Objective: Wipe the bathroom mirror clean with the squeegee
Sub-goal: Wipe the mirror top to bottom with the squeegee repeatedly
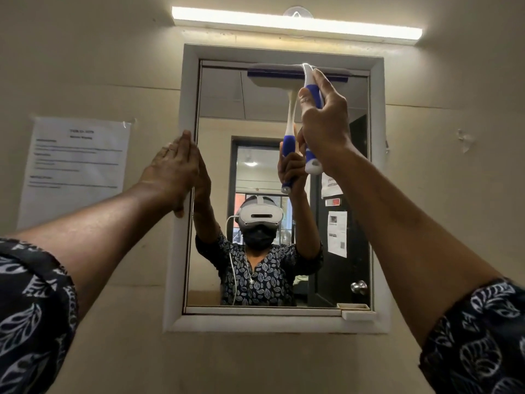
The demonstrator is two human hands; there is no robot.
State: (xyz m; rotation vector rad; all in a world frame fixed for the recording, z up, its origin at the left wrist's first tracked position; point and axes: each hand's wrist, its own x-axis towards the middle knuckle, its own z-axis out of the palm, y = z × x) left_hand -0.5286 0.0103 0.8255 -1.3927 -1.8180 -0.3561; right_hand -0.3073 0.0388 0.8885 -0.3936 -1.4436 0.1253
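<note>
A white-framed mirror (335, 223) hangs on the beige wall straight ahead. My right hand (324, 120) grips the blue-and-white handle of the squeegee (312, 89). Its blade lies flat against the glass along the mirror's top edge, right of centre. My left hand (170, 172) rests with straight fingers on the mirror's left frame, about mid-height. The glass reflects both arms, the squeegee and the person wearing a headset.
A strip light (295, 22) glows above the mirror. A printed paper sheet (76, 166) is taped to the wall at the left. A small white shelf (356, 313) sits on the frame's lower right corner. A door with a knob shows in the reflection.
</note>
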